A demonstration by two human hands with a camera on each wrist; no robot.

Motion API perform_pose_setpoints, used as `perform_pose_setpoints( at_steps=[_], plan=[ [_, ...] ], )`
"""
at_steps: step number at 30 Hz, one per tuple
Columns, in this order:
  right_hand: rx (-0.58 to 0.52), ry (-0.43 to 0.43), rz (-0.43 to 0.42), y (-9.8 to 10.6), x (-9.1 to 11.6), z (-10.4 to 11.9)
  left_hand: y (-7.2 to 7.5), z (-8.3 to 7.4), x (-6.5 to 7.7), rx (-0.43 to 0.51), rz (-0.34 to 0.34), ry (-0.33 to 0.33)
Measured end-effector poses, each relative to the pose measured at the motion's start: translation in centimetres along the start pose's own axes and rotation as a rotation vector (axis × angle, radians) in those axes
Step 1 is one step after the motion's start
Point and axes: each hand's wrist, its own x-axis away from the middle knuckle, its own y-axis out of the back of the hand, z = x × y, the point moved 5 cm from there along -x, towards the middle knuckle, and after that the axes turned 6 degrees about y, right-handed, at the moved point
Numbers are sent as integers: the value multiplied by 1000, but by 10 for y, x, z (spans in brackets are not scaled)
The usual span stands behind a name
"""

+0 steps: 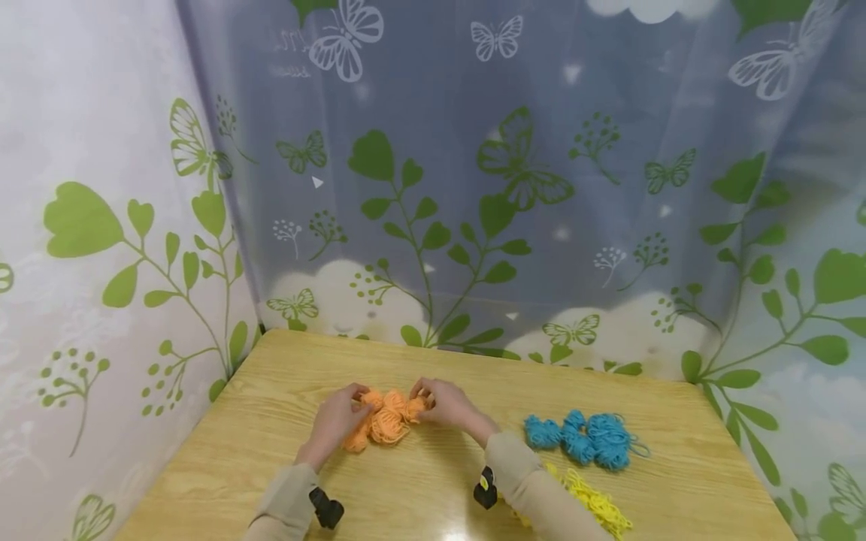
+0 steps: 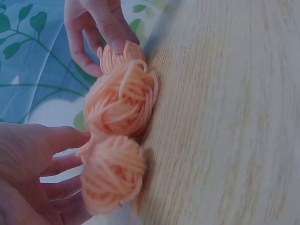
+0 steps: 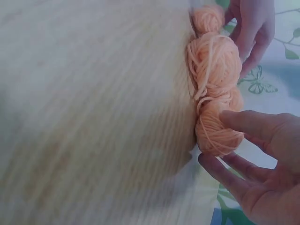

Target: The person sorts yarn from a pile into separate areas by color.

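Observation:
Several small balls of orange yarn (image 1: 389, 427) lie clustered together on the wooden table. At the cluster's left end, my left hand (image 1: 338, 417) pinches a ball between thumb and fingers. My right hand (image 1: 446, 404) grips the ball at the right end. The right wrist view shows the right thumb (image 3: 239, 119) on top of that yarn ball (image 3: 218, 133), with fingers along its other side. In the left wrist view a nearer yarn ball (image 2: 114, 173) partly hides the left fingertips.
Blue yarn bundles (image 1: 612, 442) lie in a row on the table's right side. Yellow yarn (image 1: 595, 502) sits nearer the front, partly covered by my right forearm. A patterned curtain (image 1: 433, 188) hangs behind the wooden table (image 1: 237, 451).

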Motion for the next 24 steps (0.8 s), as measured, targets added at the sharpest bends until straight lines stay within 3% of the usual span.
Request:
perform_pose_setpoints(
  at_steps=[17,24],
  plan=[
    [64,0,-49,2,8,1,-8,-4,-8,27,-9,-28],
    [74,15,-35,3,12,5,0,-1,-9,-10,-28,-47]
  ],
)
